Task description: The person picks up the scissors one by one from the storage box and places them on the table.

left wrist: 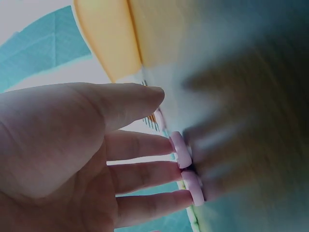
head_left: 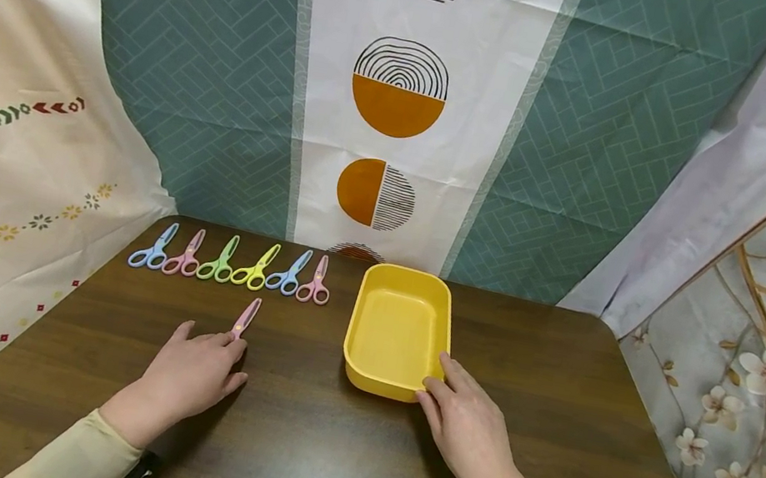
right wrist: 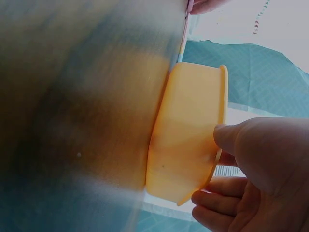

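Observation:
Pink scissors [head_left: 246,318] lie on the table, blades pointing away. My left hand [head_left: 196,371] covers their handle end in the head view. In the left wrist view its extended fingertips touch the pink handle loops [left wrist: 181,151], and the thumb stands apart from them. A yellow rectangular bin [head_left: 400,326] stands upright on the table. At its near right corner my right hand [head_left: 470,423] pinches the rim. The right wrist view shows the thumb on the outer side of the bin [right wrist: 186,130], with a finger partly hidden behind the rim.
Several scissors form a row along the table's back left edge: from blue [head_left: 153,247] at the left end, through green [head_left: 219,262] and yellow [head_left: 256,269], to pink [head_left: 316,283] at the right end. Patterned cloth [head_left: 568,135] hangs behind the brown table [head_left: 303,445].

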Demonstrator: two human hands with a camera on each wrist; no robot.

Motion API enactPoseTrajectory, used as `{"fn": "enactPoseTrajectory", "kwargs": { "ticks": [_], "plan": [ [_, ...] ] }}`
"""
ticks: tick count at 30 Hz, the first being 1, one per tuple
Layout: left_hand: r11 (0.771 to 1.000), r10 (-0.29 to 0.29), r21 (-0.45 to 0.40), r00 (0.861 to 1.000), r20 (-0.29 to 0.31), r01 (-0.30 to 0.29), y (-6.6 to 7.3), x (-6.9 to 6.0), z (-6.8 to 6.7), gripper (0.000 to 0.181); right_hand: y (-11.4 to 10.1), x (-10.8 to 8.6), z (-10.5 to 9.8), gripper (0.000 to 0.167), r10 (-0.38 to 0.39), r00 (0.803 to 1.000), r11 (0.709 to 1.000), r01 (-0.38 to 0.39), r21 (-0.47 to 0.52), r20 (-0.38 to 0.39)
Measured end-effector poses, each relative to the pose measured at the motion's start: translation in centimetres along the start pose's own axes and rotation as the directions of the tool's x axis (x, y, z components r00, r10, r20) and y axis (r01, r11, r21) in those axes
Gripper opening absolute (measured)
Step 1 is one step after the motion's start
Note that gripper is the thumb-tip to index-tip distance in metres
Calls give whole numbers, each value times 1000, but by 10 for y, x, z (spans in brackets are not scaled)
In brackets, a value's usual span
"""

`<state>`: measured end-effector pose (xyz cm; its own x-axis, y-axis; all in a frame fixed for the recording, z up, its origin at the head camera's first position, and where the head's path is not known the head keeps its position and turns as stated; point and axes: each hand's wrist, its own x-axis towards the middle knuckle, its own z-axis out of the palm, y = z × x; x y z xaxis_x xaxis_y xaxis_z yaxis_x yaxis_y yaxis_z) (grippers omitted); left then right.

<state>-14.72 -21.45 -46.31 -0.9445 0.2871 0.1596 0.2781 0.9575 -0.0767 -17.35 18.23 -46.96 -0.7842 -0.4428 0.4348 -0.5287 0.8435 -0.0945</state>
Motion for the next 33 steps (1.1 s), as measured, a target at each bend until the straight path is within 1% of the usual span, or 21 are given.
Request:
{"fn": "enactPoseTrajectory", "kwargs": {
  "ticks": [4, 11, 19, 33],
  "plan": [
    [1000, -25, 4, 1000, -4, 25, -11, -2, 3, 39, 1, 0, 0, 26, -9, 1000, 1000, 9, -1, -12],
    [998, -62, -15, 998, -6, 62, -30, -5, 5, 39, 2, 1, 0, 27, -11, 1000, 1000, 11, 5, -21],
    [996, -81, -39, 997, 5, 81, -49, -14, 5, 37, 3, 2, 0, 27, -17, 1000, 1000, 17, -1, -17],
    [992, -123, -40, 992, 16, 124, -76, -28, 4, 41, 2, -1, 3, 22, -19, 999, 1000, 19, 4, -39]
  ]
}}
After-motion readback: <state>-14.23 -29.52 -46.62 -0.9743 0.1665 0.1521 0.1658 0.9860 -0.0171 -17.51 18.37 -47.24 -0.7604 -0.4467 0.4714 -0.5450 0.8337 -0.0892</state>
